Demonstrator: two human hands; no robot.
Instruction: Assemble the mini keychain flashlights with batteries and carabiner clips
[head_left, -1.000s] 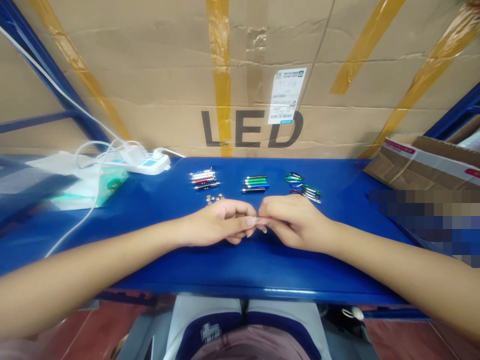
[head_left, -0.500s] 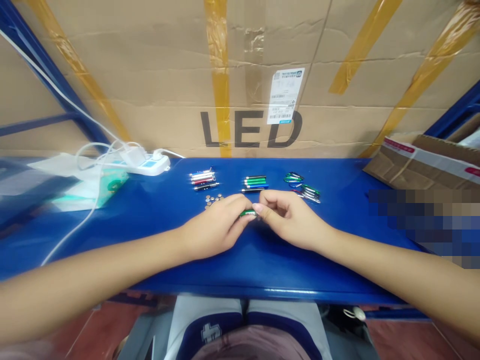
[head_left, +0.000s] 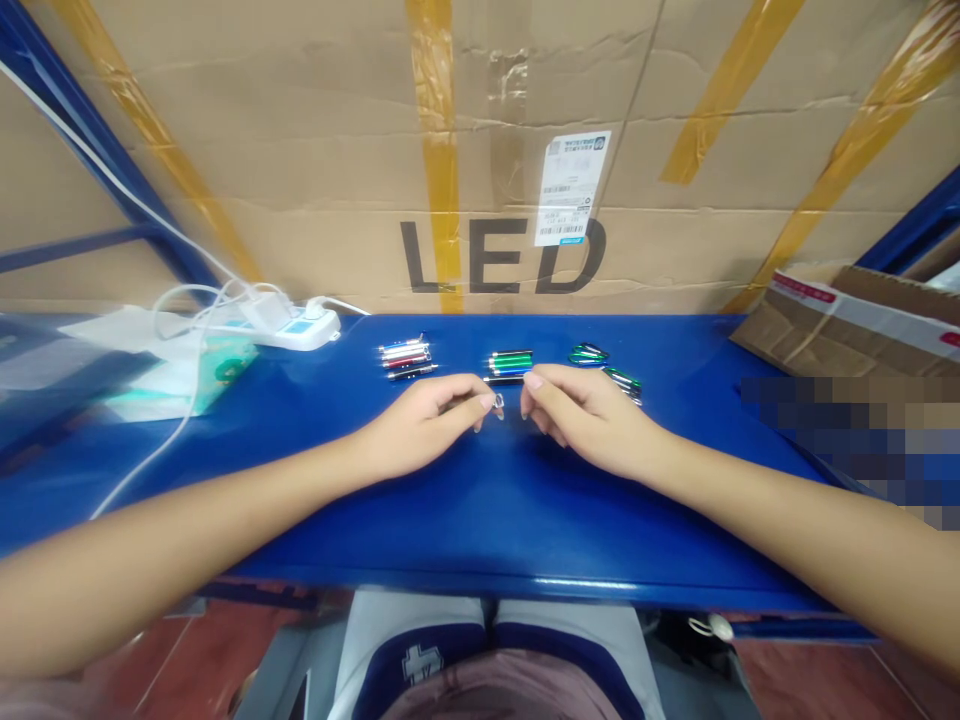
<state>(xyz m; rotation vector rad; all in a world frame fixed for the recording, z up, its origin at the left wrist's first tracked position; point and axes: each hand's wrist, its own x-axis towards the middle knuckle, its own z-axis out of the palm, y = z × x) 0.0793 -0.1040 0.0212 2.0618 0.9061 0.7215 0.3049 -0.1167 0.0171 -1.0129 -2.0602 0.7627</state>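
Power strip left of tubes

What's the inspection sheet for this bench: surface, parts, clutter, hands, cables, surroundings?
Surface: glossy blue table.
Job's things: pen-like cylinders at left; more cylinders in the middle; green clip-like pieces at right.
Clutter: green-and-white pack, left; cardboard box, right.
Grip: left hand pinches a small shiny piece; right hand is apart from it, contents unclear.
Cables: white cables around a power strip, left; one crosses the table.
Surroundings: LED-marked cardboard behind; blue frame at the sides.
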